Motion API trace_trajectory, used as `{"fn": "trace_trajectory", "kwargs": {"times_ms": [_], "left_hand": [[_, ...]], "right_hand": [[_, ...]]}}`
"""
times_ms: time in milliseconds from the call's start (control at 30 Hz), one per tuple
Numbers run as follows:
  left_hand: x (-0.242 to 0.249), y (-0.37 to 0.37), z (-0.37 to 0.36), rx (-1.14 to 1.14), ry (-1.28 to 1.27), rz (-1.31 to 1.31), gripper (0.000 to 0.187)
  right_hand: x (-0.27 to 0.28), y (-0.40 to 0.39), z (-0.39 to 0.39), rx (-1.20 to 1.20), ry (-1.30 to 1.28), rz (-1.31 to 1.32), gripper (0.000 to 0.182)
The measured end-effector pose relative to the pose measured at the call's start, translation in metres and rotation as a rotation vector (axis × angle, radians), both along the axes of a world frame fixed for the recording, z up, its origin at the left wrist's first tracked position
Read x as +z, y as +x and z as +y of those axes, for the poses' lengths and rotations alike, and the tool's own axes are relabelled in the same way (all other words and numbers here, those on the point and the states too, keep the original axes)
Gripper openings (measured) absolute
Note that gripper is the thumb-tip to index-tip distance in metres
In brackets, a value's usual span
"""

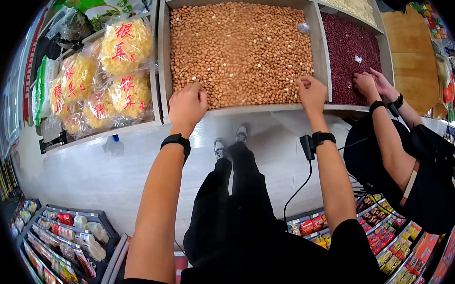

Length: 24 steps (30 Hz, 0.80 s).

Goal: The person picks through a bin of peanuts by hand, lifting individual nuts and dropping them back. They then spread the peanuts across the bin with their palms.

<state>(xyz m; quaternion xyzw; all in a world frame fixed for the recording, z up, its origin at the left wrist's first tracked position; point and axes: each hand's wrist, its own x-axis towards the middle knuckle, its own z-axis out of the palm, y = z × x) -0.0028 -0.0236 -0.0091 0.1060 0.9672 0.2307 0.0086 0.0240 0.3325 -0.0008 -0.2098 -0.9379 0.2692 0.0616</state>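
Note:
A wooden bin [164,46] full of shelled, reddish-brown peanuts [240,50] lies in front of me. My left hand [188,105] is at its near left corner, fingers curled closed over the front edge; what they hold, if anything, is hidden. At the near right corner, my right hand [312,94] is closed in a pinch just above the peanuts. A small pale spot shows at its fingertips, too small to name. Pale bits are scattered among the peanuts, and a small, clear, round object [303,27] rests near the right wall.
Right of the peanuts, another person's hands [369,83] are over a bin of dark red beans [348,50]. Bagged white fungus [124,46] is stacked on the left. Snack shelves [68,241] stand behind on both sides. A black cable [298,189] hangs from my right wrist.

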Motion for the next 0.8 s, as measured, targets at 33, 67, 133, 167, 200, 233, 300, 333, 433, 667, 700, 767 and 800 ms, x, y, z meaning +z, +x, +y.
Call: {"fn": "trace_trajectory", "kwargs": {"times_ms": [33,67,133,167,200,233,300,333,433,667,700,767,800], "left_hand": [[0.001,-0.003,-0.001,0.003,0.009,0.005,0.01],[0.002,-0.006,-0.002,0.009,0.001,0.012,0.01],[0.002,-0.003,0.0,0.007,0.018,0.011,0.01],[0.002,-0.002,0.001,0.003,0.012,0.003,0.01],[0.001,-0.003,0.0,0.008,0.004,-0.005,0.01],[0.002,-0.004,0.0,0.01,-0.005,-0.013,0.01],[0.004,-0.002,0.0,-0.002,-0.043,-0.034,0.009],[0.004,-0.002,0.001,-0.001,-0.026,-0.039,0.009],[0.003,-0.004,0.002,0.007,-0.013,-0.048,0.009],[0.003,-0.004,0.001,0.017,-0.031,-0.052,0.01],[0.003,-0.004,0.0,0.01,-0.012,-0.044,0.01],[0.004,-0.002,0.0,0.024,-0.02,-0.061,0.01],[0.004,-0.004,0.0,0.028,-0.02,-0.072,0.011]], "right_hand": [[0.001,-0.006,-0.001,0.032,0.02,-0.117,0.023],[0.001,-0.014,-0.001,0.038,0.012,-0.11,0.023],[0.003,-0.021,0.001,-0.072,-0.339,-0.111,0.029],[0.002,-0.025,0.001,-0.077,-0.345,-0.118,0.029],[0.001,-0.035,-0.002,-0.056,-0.498,0.021,0.032],[0.002,-0.042,-0.007,-0.039,-0.651,0.163,0.035],[0.004,-0.043,-0.011,-0.014,-0.53,0.062,0.033],[0.005,-0.046,-0.011,0.153,-0.383,-0.112,0.029],[0.0,-0.046,-0.022,0.389,-0.233,-0.271,0.025],[-0.007,-0.045,-0.051,0.619,-0.22,-0.247,0.03],[-0.011,-0.046,-0.052,0.627,-0.225,-0.249,0.03],[-0.018,-0.049,-0.057,0.651,-0.14,-0.345,0.027],[-0.022,-0.049,-0.058,0.665,-0.101,-0.328,0.021]]}}
